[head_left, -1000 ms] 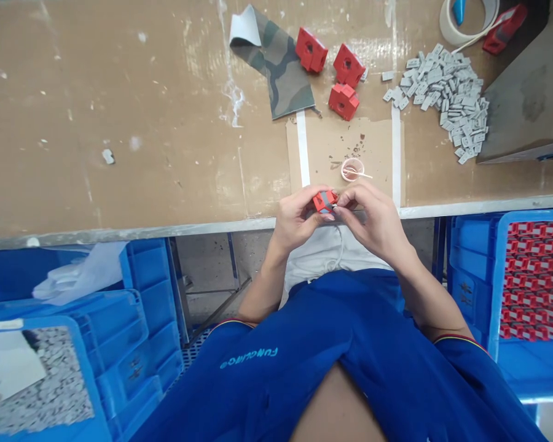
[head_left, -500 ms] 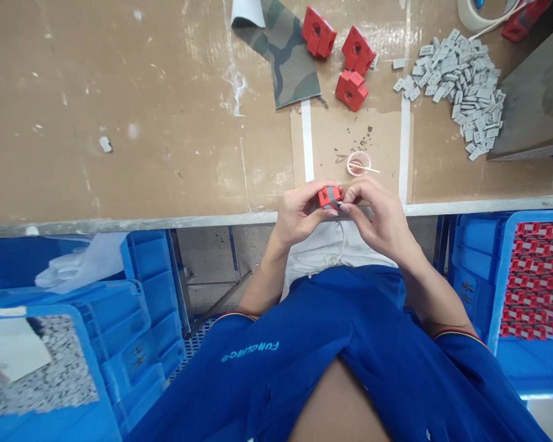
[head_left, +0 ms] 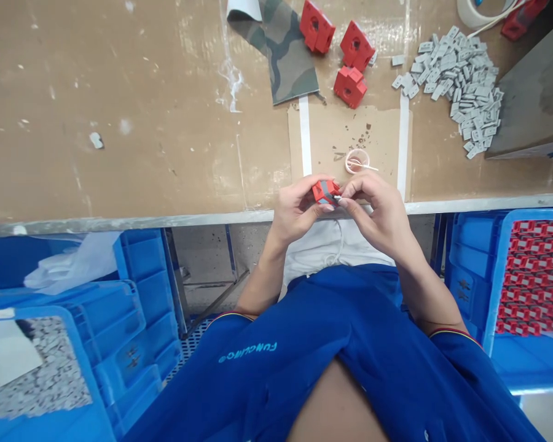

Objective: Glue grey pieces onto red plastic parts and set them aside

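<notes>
Just above the table's front edge, my left hand (head_left: 294, 209) is closed around a red plastic block (head_left: 321, 192) with a grey band across it. My right hand (head_left: 376, 207) pinches a small pale piece (head_left: 337, 197) against the block's right side; the fingertips hide most of that piece. Beyond the hands stands a small clear cup (head_left: 357, 161) with reddish-brown residue and a thin white stick lying across its rim. Farther back, red blocks (head_left: 350, 87) of a similar kind rest on the table beside a camouflage-patterned cloth (head_left: 291, 67).
A heap of small grey plates (head_left: 470, 86) lies at the right, by a grey box (head_left: 539, 92) and a tape roll (head_left: 470, 15). Blue crates flank me below the table: the right crate (head_left: 500, 270) holds rows of red parts, the left crate (head_left: 76, 331) many small grey pieces.
Both hands and the red block have shifted very slightly left and up in the view, along with the whole scene. The block is turned a little; the grip looks the same.
</notes>
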Available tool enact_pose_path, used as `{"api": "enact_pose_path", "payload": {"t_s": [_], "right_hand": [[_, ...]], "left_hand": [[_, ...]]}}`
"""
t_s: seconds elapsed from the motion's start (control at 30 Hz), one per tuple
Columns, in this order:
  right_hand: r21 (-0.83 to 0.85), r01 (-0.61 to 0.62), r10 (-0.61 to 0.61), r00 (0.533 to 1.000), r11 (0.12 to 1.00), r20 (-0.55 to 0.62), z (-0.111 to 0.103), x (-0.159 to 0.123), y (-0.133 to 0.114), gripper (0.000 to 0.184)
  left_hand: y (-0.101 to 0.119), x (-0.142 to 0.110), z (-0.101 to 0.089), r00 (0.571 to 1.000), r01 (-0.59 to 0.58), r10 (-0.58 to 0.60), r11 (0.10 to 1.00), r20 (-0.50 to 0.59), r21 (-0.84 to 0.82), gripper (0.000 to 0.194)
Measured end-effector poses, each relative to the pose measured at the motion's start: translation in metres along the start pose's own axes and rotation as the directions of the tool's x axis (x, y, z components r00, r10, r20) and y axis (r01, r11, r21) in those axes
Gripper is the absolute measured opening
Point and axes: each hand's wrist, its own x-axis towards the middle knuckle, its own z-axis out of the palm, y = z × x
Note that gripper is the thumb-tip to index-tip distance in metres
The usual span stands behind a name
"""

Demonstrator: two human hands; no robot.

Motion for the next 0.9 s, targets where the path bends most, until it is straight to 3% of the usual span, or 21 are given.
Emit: {"api": "enact_pose_path", "payload": {"t_s": [0.4,0.6,0.73,0.9], "right_hand": [[-0.026,-0.037,0.037,0.999,0.999,-0.029,0.004,0.002,0.000,0.013],[-0.245,-0.055,0.007,0.981,0.968,-0.194,0.015,-0.003,-0.012,0.010],[-0.379,-0.037,-0.082,0.952,0.925,-0.294,0.024,-0.009,-0.012,0.011],[-0.507,-0.031,-0.142,0.944,0.861,-0.298,0.033,-0.013,-0.010,0.017]], "left_hand": [[0.002,0.001,0.000,1.000,-0.003,0.004,0.995,-0.007,0.102,0.048],[-0.001,0.001,0.000,0.999,0.010,-0.006,0.996,-0.038,0.086,0.052],[-0.003,0.000,0.002,0.998,0.041,-0.038,0.998,-0.059,0.047,0.055],[-0.005,-0.001,0.005,0.994,0.055,-0.053,0.998,-0.094,0.008,0.054]]}}
